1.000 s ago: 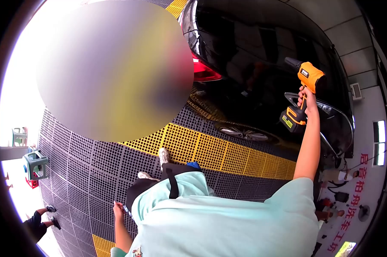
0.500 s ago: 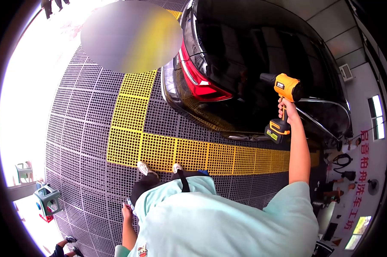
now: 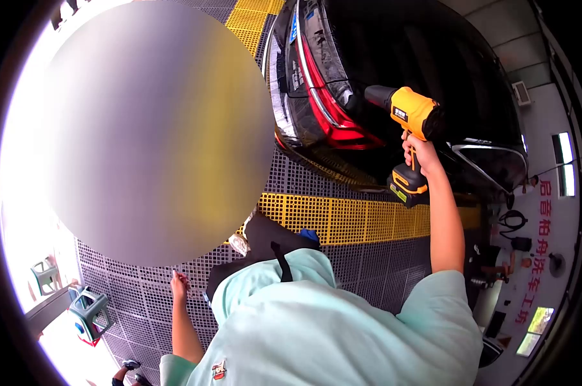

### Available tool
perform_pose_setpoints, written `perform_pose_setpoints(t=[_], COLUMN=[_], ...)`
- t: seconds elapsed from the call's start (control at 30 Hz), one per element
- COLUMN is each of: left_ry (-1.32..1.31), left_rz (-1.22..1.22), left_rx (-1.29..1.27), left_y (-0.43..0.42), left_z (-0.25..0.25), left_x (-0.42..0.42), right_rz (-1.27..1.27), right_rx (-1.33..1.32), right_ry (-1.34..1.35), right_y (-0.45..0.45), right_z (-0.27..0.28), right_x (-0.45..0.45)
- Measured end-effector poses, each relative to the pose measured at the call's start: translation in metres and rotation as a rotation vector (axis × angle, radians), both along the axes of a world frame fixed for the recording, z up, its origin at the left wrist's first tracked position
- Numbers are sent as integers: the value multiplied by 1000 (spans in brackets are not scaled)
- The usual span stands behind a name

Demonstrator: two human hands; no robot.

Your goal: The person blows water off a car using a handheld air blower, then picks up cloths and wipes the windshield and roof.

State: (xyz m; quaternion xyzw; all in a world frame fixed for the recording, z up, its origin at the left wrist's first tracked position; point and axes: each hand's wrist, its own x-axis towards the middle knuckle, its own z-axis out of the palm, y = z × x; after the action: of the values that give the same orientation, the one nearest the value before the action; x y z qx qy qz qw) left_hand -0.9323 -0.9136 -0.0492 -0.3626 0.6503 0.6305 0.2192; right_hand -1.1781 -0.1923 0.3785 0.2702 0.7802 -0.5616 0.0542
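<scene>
Blower point(image 3: 414, 114) raised beside black car point(image 3: 419, 51), nozzle point(image 3: 379, 96) towards its rear, above red tail-light point(image 3: 355, 137) in view. Right grip point(image 3: 423, 156) closed round blower's handle; left grip point(image 3: 179, 284) low, contact unclear. Progress: tool in position, by judgement; airflow, area covered and area left cannot be told. Surfaces: glossy curved bodywork; rigid orange-black casing, tapered nozzle; square-holed floor grating point(image 3: 381, 222).
</scene>
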Motion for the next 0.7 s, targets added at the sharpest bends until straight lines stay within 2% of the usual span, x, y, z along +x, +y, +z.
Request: perform_pose_setpoints(t=[0.23, 0.33, 0.4, 0.57, 0.7], left_ry=[-12, -167, -163, -208, -210], left_rz=[-108, -15, -41, 57, -135], left_rx=[-24, -12, -41, -41, -27], left_y=[-22, -37, -42, -55, -75], left_z=[-15, -13, 1, 14, 8], left_x=[-85, -110, -126, -158, -168], right_rz=[18, 23, 49, -48, -136], right_rx=[114, 222, 300, 189, 204], right_ry=[-64, -73, -125, -199, -304], right_y=[-42, -48, -46, -75, -64], right_z=[-16, -30, -44, -63, -103], right_x=[-74, -111, -129, -102, -37])
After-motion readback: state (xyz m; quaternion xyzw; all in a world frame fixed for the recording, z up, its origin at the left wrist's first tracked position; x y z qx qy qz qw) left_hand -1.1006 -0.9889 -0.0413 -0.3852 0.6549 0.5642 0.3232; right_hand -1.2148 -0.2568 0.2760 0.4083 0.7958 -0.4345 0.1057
